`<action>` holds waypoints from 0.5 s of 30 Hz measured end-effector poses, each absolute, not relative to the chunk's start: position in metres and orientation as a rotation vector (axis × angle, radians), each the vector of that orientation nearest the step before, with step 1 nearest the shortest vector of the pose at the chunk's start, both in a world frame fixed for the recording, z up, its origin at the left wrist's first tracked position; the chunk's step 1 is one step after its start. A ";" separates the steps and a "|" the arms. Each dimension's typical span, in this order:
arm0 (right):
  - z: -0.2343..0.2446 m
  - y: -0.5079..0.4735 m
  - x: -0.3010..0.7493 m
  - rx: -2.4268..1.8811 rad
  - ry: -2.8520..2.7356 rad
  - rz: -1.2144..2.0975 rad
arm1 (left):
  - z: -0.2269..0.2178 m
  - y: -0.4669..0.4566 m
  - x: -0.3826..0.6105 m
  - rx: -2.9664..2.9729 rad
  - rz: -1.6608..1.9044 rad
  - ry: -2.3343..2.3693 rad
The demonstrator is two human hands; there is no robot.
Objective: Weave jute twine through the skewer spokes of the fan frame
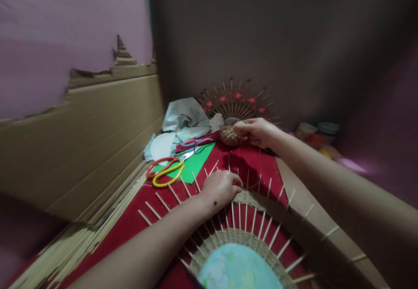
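A half-woven round piece [241,236] lies in front of me on a red cloth [251,162]. It has a pale blue centre, a woven twine ring and several thin sticks fanning outward. My left hand [220,188] rests closed on the far sticks, fingers pinched at the outer band of weaving. My right hand [256,131] reaches farther back and grips a ball of brown twine [229,135]. A thin strand runs from the ball toward the weaving.
Scissors with red and yellow handles [165,172] lie on green paper [196,162] at the left. A finished flowered stick fan [237,101] leans on the back wall beside crumpled cloth [186,117]. Cardboard [81,141] lines the left; jars [315,133] stand at the right.
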State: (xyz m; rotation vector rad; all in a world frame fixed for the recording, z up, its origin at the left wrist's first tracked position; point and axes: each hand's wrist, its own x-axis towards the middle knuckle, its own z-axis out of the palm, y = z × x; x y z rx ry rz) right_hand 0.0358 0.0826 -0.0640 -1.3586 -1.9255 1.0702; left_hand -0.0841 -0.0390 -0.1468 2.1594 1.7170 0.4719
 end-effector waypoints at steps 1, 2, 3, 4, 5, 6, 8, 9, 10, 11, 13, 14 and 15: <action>-0.063 0.088 0.041 -1.402 -1.809 1.088 | -0.147 -0.039 -0.084 2.159 0.479 1.716; -0.062 0.093 0.045 -1.435 -1.721 1.086 | -0.148 -0.038 -0.084 2.159 0.485 1.718; -0.061 0.098 0.047 -1.459 -1.672 1.056 | -0.148 -0.038 -0.085 2.159 0.489 1.719; -0.060 0.102 0.049 -1.474 -1.639 1.019 | -0.148 -0.038 -0.085 2.158 0.490 1.718; -0.058 0.105 0.051 -1.482 -1.598 0.985 | -0.149 -0.038 -0.085 2.154 0.487 1.718; -0.055 0.108 0.052 -1.485 -1.561 0.950 | -0.149 -0.038 -0.085 2.150 0.482 1.720; -0.047 0.112 0.054 -1.482 -1.510 0.884 | -0.149 -0.039 -0.085 2.139 0.471 1.726; -0.042 0.113 0.056 -1.478 -1.497 0.854 | -0.149 -0.039 -0.085 2.135 0.468 1.728; -0.037 0.113 0.058 -1.475 -1.491 0.824 | -0.149 -0.039 -0.086 2.135 0.469 1.729; -0.032 0.113 0.061 -1.474 -1.490 0.793 | -0.149 -0.039 -0.086 2.137 0.471 1.729; -0.022 0.112 0.068 -1.477 -1.497 0.716 | -0.149 -0.039 -0.086 2.143 0.472 1.730; -0.018 0.112 0.072 -1.482 -1.508 0.667 | -0.149 -0.038 -0.086 2.146 0.471 1.732; -0.015 0.112 0.077 -1.489 -1.526 0.616 | -0.149 -0.038 -0.086 2.148 0.469 1.734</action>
